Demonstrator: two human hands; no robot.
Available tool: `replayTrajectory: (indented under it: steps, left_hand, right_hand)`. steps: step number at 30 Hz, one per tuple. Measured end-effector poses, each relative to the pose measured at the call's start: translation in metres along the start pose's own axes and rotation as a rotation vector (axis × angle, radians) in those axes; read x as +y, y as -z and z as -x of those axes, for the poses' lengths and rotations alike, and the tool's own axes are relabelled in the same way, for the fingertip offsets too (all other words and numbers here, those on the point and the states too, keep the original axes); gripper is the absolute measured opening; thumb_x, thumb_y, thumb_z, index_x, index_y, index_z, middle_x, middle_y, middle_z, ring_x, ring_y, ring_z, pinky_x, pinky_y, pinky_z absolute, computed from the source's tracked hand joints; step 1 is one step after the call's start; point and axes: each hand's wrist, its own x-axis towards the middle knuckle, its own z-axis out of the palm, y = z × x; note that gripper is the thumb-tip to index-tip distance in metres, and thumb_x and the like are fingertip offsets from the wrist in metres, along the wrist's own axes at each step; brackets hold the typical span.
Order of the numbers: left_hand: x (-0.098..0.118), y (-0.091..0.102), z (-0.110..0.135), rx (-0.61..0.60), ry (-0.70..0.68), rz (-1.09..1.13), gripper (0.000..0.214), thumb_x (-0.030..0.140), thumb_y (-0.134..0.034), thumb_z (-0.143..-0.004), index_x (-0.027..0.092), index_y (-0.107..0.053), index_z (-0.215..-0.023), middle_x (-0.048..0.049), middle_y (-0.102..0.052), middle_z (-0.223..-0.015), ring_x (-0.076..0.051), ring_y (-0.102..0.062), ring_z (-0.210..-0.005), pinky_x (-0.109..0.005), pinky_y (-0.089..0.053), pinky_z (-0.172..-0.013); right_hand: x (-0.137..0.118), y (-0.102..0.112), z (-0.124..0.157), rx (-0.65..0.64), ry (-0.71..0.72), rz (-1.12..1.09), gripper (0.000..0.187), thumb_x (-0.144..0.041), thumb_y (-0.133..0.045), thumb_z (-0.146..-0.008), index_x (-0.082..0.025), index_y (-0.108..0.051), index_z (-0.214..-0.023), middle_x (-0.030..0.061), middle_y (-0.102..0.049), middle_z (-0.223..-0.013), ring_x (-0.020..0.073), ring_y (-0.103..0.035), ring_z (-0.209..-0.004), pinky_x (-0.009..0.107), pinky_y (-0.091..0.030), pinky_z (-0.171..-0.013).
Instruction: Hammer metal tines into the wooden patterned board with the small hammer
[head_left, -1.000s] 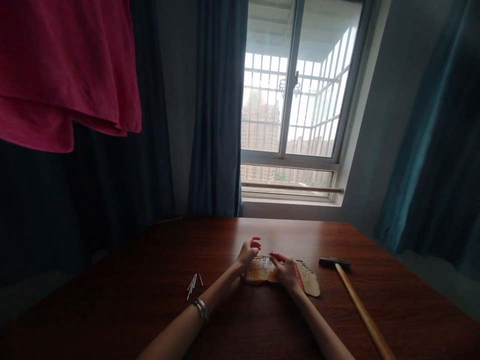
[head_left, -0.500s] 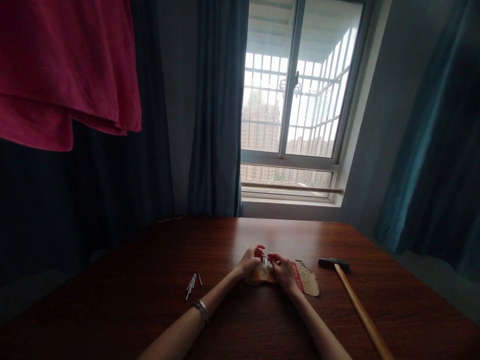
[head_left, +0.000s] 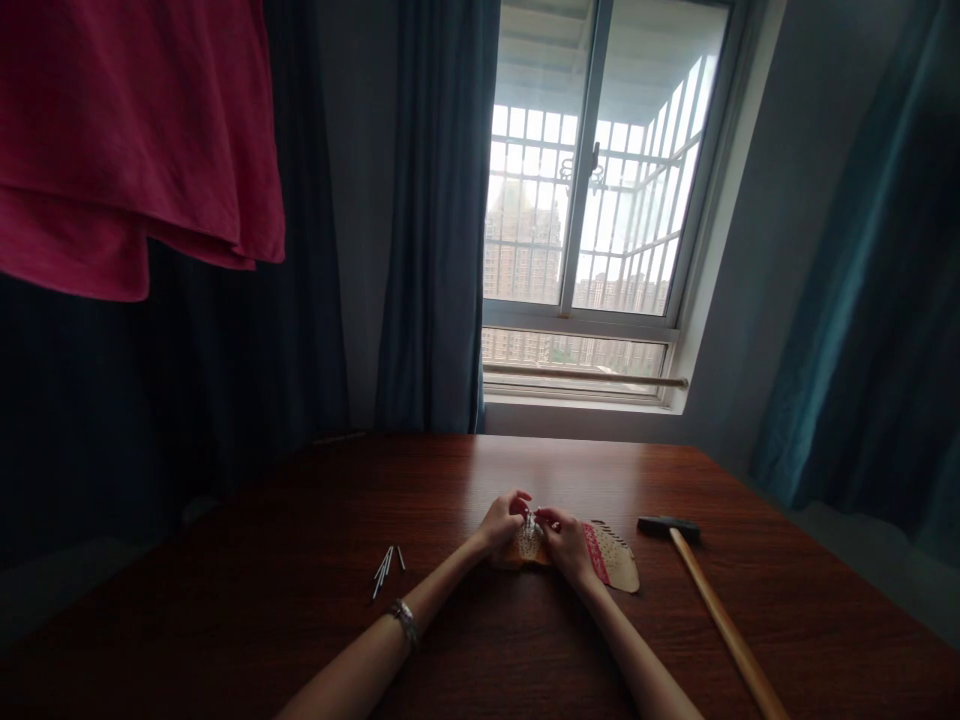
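Note:
My left hand point(head_left: 502, 522) is over the left part of a flat, insole-shaped piece point(head_left: 621, 568) on the table, its thumb and fingers curled into a pinch. My right hand point(head_left: 566, 545) lies across the middle of the same piece, fingertips pressed together close to the left ones. Between the fingertips several thin, shiny nail-like pins point(head_left: 530, 521) stand upright; what each hand pinches is too small to make out. The piece is tan and speckled with dark dots, with a red patterned band and dark slanted marks along its far edge. My hands hide part of it.
A hammer point(head_left: 670, 526) with a long wooden handle lies right of my right arm. Several loose metal nails point(head_left: 384, 570) rest left of my left forearm. All lie on a brown wooden table point(head_left: 300, 620). Beyond are a barred window and blue curtains point(head_left: 435, 220); pink cloth point(head_left: 142, 140) hangs upper left.
Almost nothing differs. My fingertips have shifted very slightly around the upright pins; the piece, hammer and loose nails stay where they were.

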Motion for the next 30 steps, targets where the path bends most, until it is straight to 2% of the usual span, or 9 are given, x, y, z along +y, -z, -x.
replayTrajectory:
  steps: [6, 11, 17, 23, 27, 30]
  left_hand:
    - [0.005, 0.001, 0.003, -0.009, -0.019, -0.076, 0.034, 0.012, -0.053, -0.062, 0.014, -0.058, -0.096, -0.0019, -0.062, -0.078, -0.015, -0.058, -0.074, -0.025, -0.046, -0.069]
    - [0.007, -0.002, 0.004, 0.012, -0.043, -0.187, 0.032, 0.028, -0.064, -0.064, 0.014, -0.061, -0.093, -0.0030, -0.063, -0.078, -0.014, -0.058, -0.071, -0.024, -0.046, -0.065]
    - [0.011, -0.005, 0.005, 0.030, -0.072, -0.274, 0.026, 0.037, -0.062, -0.068, 0.014, -0.064, -0.080, -0.0028, -0.063, -0.075, -0.014, -0.057, -0.069, -0.022, -0.045, -0.064]
    - [0.024, -0.005, 0.008, 0.025, -0.091, -0.310, 0.027, 0.040, -0.061, -0.070, 0.014, -0.066, -0.074, -0.0035, -0.064, -0.074, -0.014, -0.057, -0.069, -0.022, -0.043, -0.064]
    - [0.024, -0.005, 0.009, 0.035, -0.088, -0.328, 0.026, 0.039, -0.060, -0.070, 0.014, -0.066, -0.074, -0.0031, -0.064, -0.073, -0.014, -0.055, -0.067, -0.022, -0.042, -0.062]
    - [0.022, -0.005, 0.008, 0.046, -0.090, -0.338, 0.022, 0.034, -0.060, -0.070, 0.014, -0.066, -0.073, -0.0026, -0.063, -0.071, -0.013, -0.055, -0.066, -0.021, -0.041, -0.061]
  right_hand:
    - [-0.009, 0.005, 0.001, -0.031, 0.018, 0.066, 0.021, -0.025, -0.051, -0.076, -0.024, -0.070, -0.085, 0.0027, -0.069, -0.081, 0.0182, -0.061, -0.078, 0.027, -0.045, -0.072]
    - [-0.015, 0.007, 0.003, -0.049, 0.032, 0.105, 0.020, -0.023, -0.050, -0.076, -0.023, -0.070, -0.080, 0.0040, -0.067, -0.084, 0.0192, -0.060, -0.082, 0.028, -0.044, -0.076]
    - [-0.016, 0.006, 0.004, -0.053, 0.033, 0.137, 0.021, -0.019, -0.048, -0.076, -0.023, -0.068, -0.075, 0.0039, -0.065, -0.083, 0.0182, -0.059, -0.081, 0.027, -0.044, -0.074]
    - [-0.016, 0.006, 0.004, -0.049, 0.038, 0.149, 0.020, -0.018, -0.047, -0.076, -0.022, -0.067, -0.072, 0.0042, -0.064, -0.083, 0.0182, -0.059, -0.080, 0.027, -0.044, -0.075]
    - [-0.017, 0.005, 0.006, -0.042, 0.042, 0.141, 0.021, -0.018, -0.047, -0.075, -0.022, -0.067, -0.071, 0.0043, -0.064, -0.082, 0.0183, -0.059, -0.079, 0.027, -0.045, -0.075]
    - [-0.020, 0.008, 0.005, -0.033, 0.041, 0.135, 0.023, -0.017, -0.047, -0.073, -0.021, -0.068, -0.083, 0.0045, -0.064, -0.084, 0.0174, -0.061, -0.076, 0.026, -0.047, -0.072]
